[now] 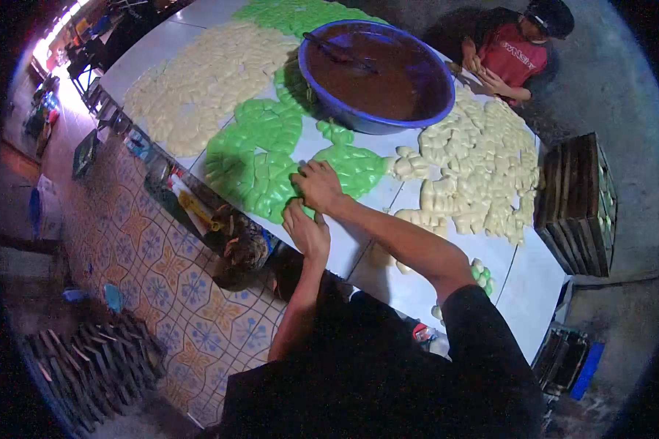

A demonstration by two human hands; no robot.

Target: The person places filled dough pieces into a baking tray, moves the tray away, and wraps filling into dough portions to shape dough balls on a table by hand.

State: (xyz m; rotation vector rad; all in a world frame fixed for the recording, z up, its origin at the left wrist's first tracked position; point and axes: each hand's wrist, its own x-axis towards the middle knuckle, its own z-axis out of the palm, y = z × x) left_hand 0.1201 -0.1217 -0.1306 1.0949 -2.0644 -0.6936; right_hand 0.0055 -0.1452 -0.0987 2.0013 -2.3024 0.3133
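Flattened green dough pieces (pixel 252 143) lie packed together on the white tiled table (pixel 373 260). At their near edge my left hand (pixel 309 233) has its fingers curled in on a bit of green dough. Just beyond it, my right hand (pixel 319 187) rests on the same green dough with bent fingers closed at its edge. The two hands are close together, and their fingertips are partly hidden. A blue basin (pixel 417 123) of brown filling stands farther back, with a dark long-handled utensil (pixel 337 51) lying in it.
Cream dough pieces (pixel 483 168) spread to the right, and more cream dough (pixel 205 80) at far left. A few green and white balls (pixel 482 276) sit near my right elbow. Stacked wooden trays (pixel 575 205) stand right of the table. Another person (pixel 516 62) works at the far right.
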